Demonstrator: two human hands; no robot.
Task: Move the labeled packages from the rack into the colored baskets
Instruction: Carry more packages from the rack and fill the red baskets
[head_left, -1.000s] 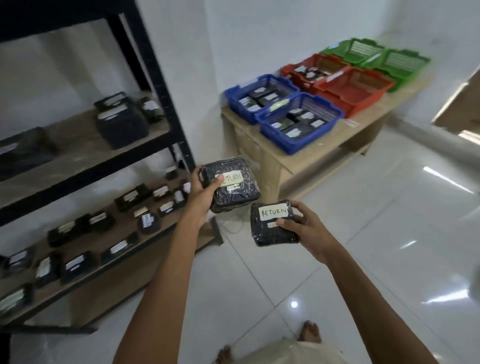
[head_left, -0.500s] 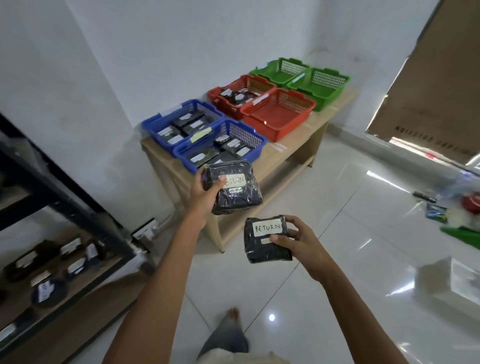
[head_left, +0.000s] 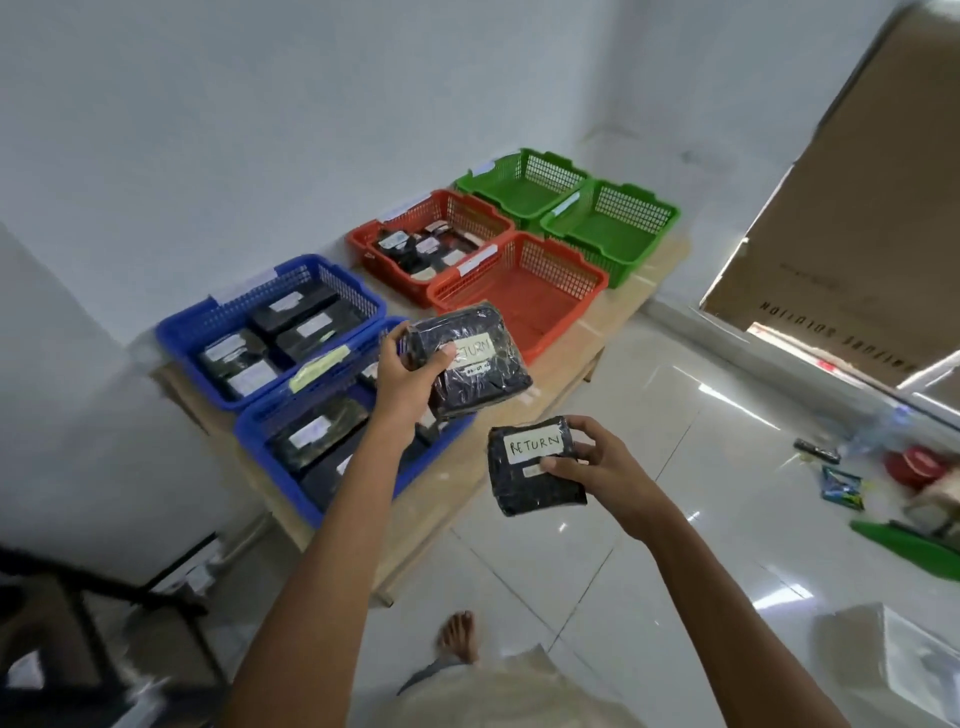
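My left hand (head_left: 404, 375) grips a black wrapped package (head_left: 475, 364) with a white "RETURN" label, held over the near blue basket (head_left: 270, 441). A smaller black package (head_left: 532, 483), also labelled "RETURN", is held in my right hand (head_left: 597, 467) just off the table's front edge. On the wooden table (head_left: 613, 306) stand two blue baskets with packages, the far one (head_left: 218, 317) at the wall. The back red basket (head_left: 374, 244) holds packages. The front red basket (head_left: 540, 291) and both green baskets (head_left: 623, 228) hold none.
The rack's black frame (head_left: 104, 582) shows only at the lower left corner. A brown board (head_left: 857, 208) leans against the right wall. Loose items (head_left: 914, 488) and a clear bag (head_left: 893, 660) lie on the glossy tile floor at right. My bare foot (head_left: 457, 634) is below.
My view has swung right from the rack to the basket table and moved closer. Both hands have carried their packages toward the baskets; the left one now hovers over the near blue basket.
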